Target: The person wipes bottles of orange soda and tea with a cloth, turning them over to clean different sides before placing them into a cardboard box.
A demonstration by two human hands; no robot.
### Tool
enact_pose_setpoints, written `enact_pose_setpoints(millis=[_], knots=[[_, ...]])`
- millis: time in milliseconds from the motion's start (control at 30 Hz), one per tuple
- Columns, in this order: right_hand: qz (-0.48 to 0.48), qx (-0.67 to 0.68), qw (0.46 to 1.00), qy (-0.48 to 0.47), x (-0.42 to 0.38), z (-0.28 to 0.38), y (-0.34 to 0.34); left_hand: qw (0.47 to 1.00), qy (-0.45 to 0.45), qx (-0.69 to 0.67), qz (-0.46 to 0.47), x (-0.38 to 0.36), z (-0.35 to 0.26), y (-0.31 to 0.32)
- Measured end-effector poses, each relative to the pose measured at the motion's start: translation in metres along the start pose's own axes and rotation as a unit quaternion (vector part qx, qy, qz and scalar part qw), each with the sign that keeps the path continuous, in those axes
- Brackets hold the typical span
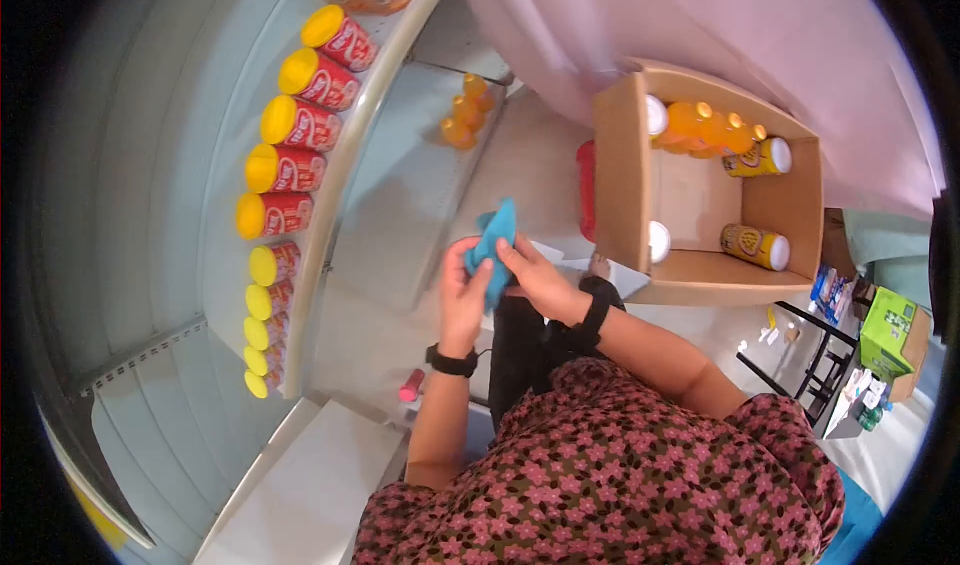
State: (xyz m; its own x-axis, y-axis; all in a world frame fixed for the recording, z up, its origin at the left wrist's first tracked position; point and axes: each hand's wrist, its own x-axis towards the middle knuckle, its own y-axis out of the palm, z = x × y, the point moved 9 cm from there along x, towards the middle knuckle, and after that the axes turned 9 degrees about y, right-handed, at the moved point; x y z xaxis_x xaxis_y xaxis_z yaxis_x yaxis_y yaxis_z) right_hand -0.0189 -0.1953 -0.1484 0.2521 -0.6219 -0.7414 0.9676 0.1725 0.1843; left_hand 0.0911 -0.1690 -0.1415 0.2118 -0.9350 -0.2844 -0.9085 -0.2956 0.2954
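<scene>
A crumpled blue cloth (pixel 494 248) is between my two hands, in front of my body. My left hand (pixel 462 277) grips its left side, thumb lying over the fabric. From the right, my right hand (pixel 535 277) pinches the cloth near its middle. Both wrists carry black bands. Left of my hands, red cans with yellow lids (pixel 292 170) stand in a row on a curved shelf. To the right is an open cardboard box (pixel 622 180) holding orange bottles (pixel 700 130) and yellow cans with white lids (pixel 755 247).
Small orange bottles (pixel 467 112) stand on a lower shelf (pixel 400 165). A red object (pixel 586 191) lies beside the box. A pink bottle-like item (pixel 411 385) is near a white panel (pixel 310 485) at lower left. A green carton (pixel 888 333) and black metal frame (pixel 815 355) are far right.
</scene>
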Motion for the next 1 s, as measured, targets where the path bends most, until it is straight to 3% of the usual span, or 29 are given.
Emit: enact_pose_setpoints(millis=[67,167,333,533,600,633,700,733,800,900,1000], knots=[[0.073,0.197,0.976,0.058,0.045,-0.036,0.024,0.999,0.013,0.048,0.008,0.017,0.01,-0.002],[0.065,0.305,0.946,0.085,0.1,-0.062,0.023,0.996,-0.047,-0.076,0.007,0.043,0.042,-0.012],[0.089,0.431,0.897,0.04,0.187,-0.067,0.007,0.999,-0.028,0.042,-0.012,0.126,0.108,-0.061],[0.115,0.455,0.883,-0.027,0.283,-0.051,-0.01,0.975,-0.066,0.205,-0.06,0.273,0.21,-0.12],[0.084,0.412,0.905,-0.061,0.316,-0.053,-0.021,0.935,0.0,0.351,-0.046,0.317,0.223,-0.126],[0.082,0.417,0.904,-0.058,0.328,-0.055,-0.023,0.934,-0.004,0.355,-0.043,0.331,0.229,-0.123],[0.065,0.378,0.922,-0.049,0.347,-0.057,-0.027,0.912,0.078,0.398,-0.057,0.354,0.22,-0.114],[0.057,0.357,0.931,-0.045,0.357,-0.061,-0.031,0.912,0.076,0.4,-0.054,0.362,0.222,-0.11],[0.026,0.349,0.936,-0.023,0.368,-0.073,-0.036,0.881,0.15,0.448,-0.024,0.377,0.221,-0.097],[0.003,0.325,0.945,-0.037,0.367,-0.078,-0.041,0.847,0.192,0.494,0.023,0.395,0.238,-0.09],[0.015,0.304,0.952,-0.032,0.366,-0.091,-0.041,0.867,0.147,0.476,0.005,0.398,0.248,-0.098]])
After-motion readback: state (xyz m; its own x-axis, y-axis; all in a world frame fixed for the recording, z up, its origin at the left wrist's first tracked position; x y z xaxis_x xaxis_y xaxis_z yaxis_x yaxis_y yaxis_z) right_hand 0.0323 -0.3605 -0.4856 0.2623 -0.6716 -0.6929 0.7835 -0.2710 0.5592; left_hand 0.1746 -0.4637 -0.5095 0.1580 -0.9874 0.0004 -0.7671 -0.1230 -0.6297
